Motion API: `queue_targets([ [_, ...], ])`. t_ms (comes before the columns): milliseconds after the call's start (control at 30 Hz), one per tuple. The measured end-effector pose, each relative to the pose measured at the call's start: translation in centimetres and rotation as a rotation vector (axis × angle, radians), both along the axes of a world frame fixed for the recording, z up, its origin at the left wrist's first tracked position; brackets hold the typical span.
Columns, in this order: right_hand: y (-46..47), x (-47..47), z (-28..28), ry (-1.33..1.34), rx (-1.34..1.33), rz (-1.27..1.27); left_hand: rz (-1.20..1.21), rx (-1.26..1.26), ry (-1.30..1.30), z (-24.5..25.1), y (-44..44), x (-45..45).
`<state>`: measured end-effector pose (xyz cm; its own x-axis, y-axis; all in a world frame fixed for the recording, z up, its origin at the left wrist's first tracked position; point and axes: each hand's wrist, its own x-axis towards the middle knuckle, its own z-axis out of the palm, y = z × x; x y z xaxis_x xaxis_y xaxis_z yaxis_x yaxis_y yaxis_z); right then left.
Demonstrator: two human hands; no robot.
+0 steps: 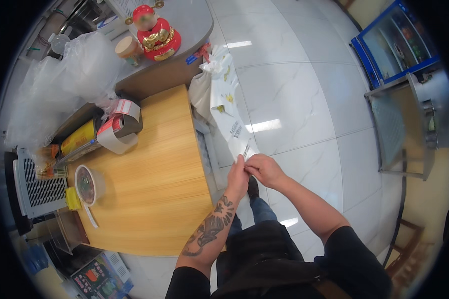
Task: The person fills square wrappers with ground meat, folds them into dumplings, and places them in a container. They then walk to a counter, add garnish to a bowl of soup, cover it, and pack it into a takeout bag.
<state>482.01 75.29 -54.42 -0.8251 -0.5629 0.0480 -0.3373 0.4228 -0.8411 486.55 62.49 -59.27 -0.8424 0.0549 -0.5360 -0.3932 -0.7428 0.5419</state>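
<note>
A stack of white plastic carrier bags [228, 101] with yellow print hangs by a red tie [204, 52] from the corner of the grey counter. Its near end is pinched in the fingertips of my left hand [239, 177] and my right hand [263, 170], which meet over the floor beside the wooden table [164, 160]. A round white takeaway bowl [91, 185] with food inside stands on that table. Its contents are not clear enough to name. A narrow paper strip [91, 216] lies beside it.
A label roll [118, 129] and a yellow box [78, 138] sit at the table's back. Clear plastic bags [86, 67], a wooden-lidded cup [128, 48] and a red figurine [157, 37] are around the grey counter [194, 22]. A blue-framed display fridge [396, 45] stands right.
</note>
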Motion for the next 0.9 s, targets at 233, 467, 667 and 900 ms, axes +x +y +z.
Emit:
queue_targets([
  [233, 1.1, -2.7, 1.2, -0.252, -0.077, -0.042, -0.066, -0.210, -0.031, 2.8, -1.1, -1.7],
  [467, 0.8, -4.0, 1.1, -0.664, 0.037, 0.085, -0.007, -0.235, -0.105, 4.7, -1.8, -1.8],
  [667, 0.4, -3.8, 0.5, -0.835, -0.107, 0.031, 0.006, -0.298, -0.147, 4.3, -2.0, -1.7],
  [900, 0.2, -4.3, 2.3, -0.339, 0.226, 0.238, 0.061, -0.264, -0.183, 4.3, -1.7, -1.6],
])
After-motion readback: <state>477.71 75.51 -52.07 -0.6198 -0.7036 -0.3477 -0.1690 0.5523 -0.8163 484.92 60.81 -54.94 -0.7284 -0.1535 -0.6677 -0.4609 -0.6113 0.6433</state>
